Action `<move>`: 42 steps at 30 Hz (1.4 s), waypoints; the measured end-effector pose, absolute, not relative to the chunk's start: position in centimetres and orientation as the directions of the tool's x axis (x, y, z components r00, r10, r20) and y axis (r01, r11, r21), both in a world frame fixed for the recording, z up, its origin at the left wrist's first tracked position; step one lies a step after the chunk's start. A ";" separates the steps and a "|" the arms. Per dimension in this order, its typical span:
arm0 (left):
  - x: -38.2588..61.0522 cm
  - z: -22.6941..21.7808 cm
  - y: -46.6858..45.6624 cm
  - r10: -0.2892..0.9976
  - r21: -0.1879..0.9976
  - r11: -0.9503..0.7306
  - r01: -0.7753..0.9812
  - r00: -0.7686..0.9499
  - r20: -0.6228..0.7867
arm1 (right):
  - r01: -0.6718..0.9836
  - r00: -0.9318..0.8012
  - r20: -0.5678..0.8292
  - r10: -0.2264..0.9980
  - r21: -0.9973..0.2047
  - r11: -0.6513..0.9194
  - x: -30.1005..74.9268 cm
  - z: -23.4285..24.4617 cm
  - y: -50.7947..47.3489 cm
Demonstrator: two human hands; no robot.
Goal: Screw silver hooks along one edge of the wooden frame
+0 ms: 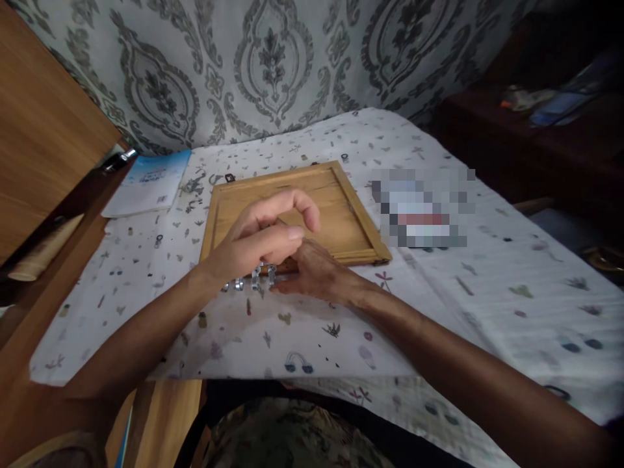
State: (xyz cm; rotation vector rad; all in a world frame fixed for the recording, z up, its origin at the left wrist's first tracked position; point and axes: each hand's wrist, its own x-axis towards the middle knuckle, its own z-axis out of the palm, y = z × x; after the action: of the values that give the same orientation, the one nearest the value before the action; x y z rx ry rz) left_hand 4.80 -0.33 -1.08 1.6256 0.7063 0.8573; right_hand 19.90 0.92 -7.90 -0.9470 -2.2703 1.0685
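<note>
A flat wooden panel with a raised frame [341, 221] lies on the cloth, small dark metal fittings at its edges. Over its near part hovers my left hand [258, 237], thumb stretched out and index finger curved apart from it, with nothing visible between them. My right hand [319, 270] is low at the panel's near edge, its fingers partly hidden behind the left hand. Several shiny metal rings or clips [263, 276] sit in a row along that edge, close to the right thumb. Whether the right fingers grip one is hidden.
A white cloth with small prints [302, 338] covers the table. At the back left lies a blue-and-white booklet [151, 182]; right of the panel is a blurred-out item [419, 211]. A patterned curtain [273, 58] hangs behind, and a wooden cabinet [49, 84] stands left.
</note>
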 end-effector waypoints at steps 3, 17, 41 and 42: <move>4.5 -1.0 0.2 0.894 0.959 -0.283 0.009 0.365 0.260 | 0.423 -0.675 0.105 0.730 -0.756 0.500 19.9 -7.9 1.0; 5.7 -0.9 0.2 0.875 0.945 -0.210 -0.251 0.384 0.297 | 0.413 -0.680 0.087 0.728 -0.774 0.479 19.8 -7.6 1.0; 5.4 -0.6 1.2 0.971 0.964 -0.218 -0.149 0.067 0.230 | 0.468 -0.669 0.099 0.736 -0.713 0.522 19.6 -7.7 1.2; 5.5 -0.6 0.9 0.970 0.961 -0.237 -0.142 0.018 0.242 | 0.466 -0.669 0.100 0.736 -0.715 0.521 19.7 -7.7 1.2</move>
State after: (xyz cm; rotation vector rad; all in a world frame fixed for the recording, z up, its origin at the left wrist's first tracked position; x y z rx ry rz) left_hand 5.54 0.91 -0.62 1.2931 0.9544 1.4199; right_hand 19.67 1.18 -7.68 -0.9896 -2.3734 0.9438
